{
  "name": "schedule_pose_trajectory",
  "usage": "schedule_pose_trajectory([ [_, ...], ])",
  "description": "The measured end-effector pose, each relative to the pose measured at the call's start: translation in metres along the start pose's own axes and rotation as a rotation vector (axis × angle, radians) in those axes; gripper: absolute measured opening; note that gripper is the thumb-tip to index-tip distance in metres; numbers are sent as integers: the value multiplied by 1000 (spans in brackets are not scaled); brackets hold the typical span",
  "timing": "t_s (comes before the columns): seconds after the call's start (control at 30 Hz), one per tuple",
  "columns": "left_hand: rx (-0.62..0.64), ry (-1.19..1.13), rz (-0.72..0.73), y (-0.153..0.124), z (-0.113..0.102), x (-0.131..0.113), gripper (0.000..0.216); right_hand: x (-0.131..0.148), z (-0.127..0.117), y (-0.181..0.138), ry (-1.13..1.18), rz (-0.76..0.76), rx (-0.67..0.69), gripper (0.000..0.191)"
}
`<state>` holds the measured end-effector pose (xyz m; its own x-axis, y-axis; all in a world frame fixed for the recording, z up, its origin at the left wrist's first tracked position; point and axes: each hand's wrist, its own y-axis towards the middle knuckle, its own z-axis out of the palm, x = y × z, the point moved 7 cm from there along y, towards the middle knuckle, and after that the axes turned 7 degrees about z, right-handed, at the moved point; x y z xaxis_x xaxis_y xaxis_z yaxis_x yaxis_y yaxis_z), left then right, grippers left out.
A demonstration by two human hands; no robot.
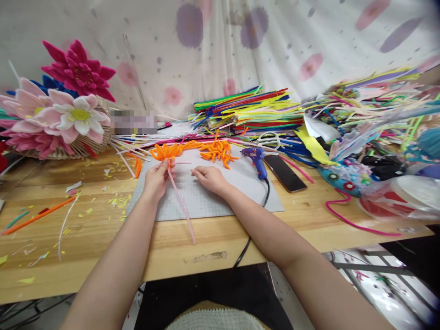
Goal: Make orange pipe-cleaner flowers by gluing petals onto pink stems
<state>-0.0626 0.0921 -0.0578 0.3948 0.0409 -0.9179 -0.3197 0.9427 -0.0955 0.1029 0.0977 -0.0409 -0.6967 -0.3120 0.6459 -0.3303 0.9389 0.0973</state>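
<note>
Work over the grey mat (209,204). Orange bunch (165,151) at its far left edge; left hand (156,181) pinched on the pink stem (182,201). Pinch high, under the bunch, to limit twisting. Right hand (213,178) curled over the mat; can't tell if it grips anything. Count: one mat, one bunch, one orange heap (217,151), one phone (285,173), one glue gun (258,162).

The left hand (156,181) pinches a pink stem (180,202) below orange petals (165,151); the right hand (210,178) curls over the grey mat (209,204).
</note>
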Motion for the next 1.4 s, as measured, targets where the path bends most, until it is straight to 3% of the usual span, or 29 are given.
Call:
schedule_pose_trajectory([
  [0.13,160,146,11,-9,15,7,34,-25,-42,5,-211,191,-145,37],
  [0.27,274,305,37,-14,26,15,46,-52,-76,1,-462,448,-168,33],
  [0.5,299,723,220,-12,26,17,41,-69,-68,0,-575,568,-62,34],
  [0.63,274,1030,322,-13,24,9,40,-74,-66,2,-458,546,-6,21],
  [0.8,89,1269,282,-12,11,-4,44,-66,-53,4,118,370,176,21],
  [0.93,-43,1205,312,-11,1,-11,38,-53,-39,1,389,238,350,26],
  [1.03,-113,1043,431,-12,-1,-17,29,-49,-37,1,481,216,347,28],
  [1.1,-66,889,535,-15,5,-20,26,-44,-34,3,532,167,300,27],
  [1.17,62,749,583,-21,16,-19,28,-36,-31,4,533,91,201,24],
  [1.27,263,616,414,-28,32,-5,38,-22,-20,3,414,-24,24,18],
  [1.4,336,459,189,-32,38,11,38,-2,-2,-4,187,-193,8,21],
])
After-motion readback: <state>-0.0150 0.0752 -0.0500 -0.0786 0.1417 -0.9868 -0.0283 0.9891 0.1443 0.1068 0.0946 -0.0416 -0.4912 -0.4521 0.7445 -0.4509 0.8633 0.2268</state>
